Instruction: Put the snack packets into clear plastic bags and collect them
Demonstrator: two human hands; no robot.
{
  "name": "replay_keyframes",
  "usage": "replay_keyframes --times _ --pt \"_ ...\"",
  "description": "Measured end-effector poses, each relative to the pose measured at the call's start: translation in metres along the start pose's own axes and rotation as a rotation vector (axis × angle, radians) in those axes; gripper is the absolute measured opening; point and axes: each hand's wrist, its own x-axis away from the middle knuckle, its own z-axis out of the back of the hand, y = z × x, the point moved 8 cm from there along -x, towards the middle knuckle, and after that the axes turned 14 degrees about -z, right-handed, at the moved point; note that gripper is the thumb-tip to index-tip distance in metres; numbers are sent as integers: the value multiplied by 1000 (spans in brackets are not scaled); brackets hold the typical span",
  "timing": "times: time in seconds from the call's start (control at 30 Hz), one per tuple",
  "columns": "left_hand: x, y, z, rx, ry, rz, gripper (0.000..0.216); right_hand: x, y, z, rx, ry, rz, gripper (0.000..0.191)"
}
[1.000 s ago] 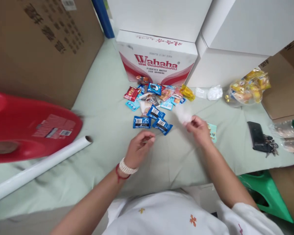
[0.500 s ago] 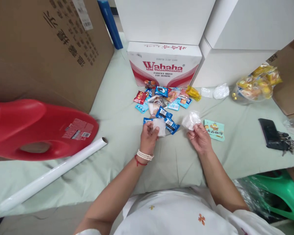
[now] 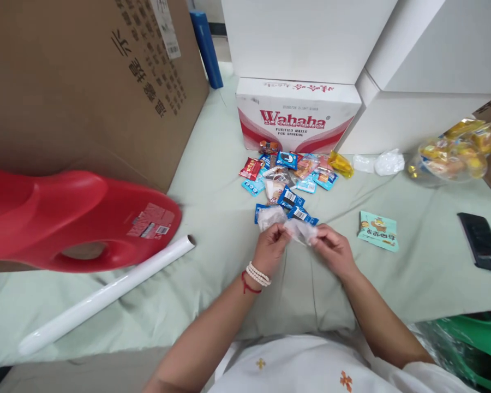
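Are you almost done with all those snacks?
Hardly started, it seems. Done: nothing looks packed; the snacks lie loose in a pile before the box. In hand: the left hand and right hand each pinch crumpled clear plastic. Left: the whole pile, and the teal packet lying apart.

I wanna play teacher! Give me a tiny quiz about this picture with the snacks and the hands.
1. True or false: the white roll stands upright.
2. Which box stands right behind the snack packets? A) the Wahaha box B) a shoe box C) a toolbox
3. What do the left hand and the right hand both pinch?

Key: 1 false, it lies flat; 2 A; 3 crumpled clear plastic.
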Motion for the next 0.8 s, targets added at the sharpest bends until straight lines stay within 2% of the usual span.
replay_keyframes --times 0.13,0.2,0.3,0.4,0.5,0.53,0.6,0.7,0.8 --pt "1 -1 2 106 15 78 52 -7 17 24 -336 142 -181 32" --pt "4 4 -4 117 -44 88 55 -7 15 34 -395 176 -200 34" --pt "12 6 -19 179 -204 148 58 -4 4 50 -432 214 -186 36" --pt "15 10 -25 197 -301 123 56 9 -10 77 -331 411 -114 38" --pt "12 12 -22 142 -295 58 54 31 -21 95 -112 644 -46 35" --pt "11 12 -22 119 -299 47 54 36 -20 94 -52 662 -50 35" --pt "10 13 -25 52 -338 5 51 38 -13 79 41 592 -100 39" --pt "13 18 -34 -116 -459 -109 43 30 -1 41 257 436 -162 44" --pt "21 19 -44 -234 -592 -163 34 13 2 9 556 389 -139 36"
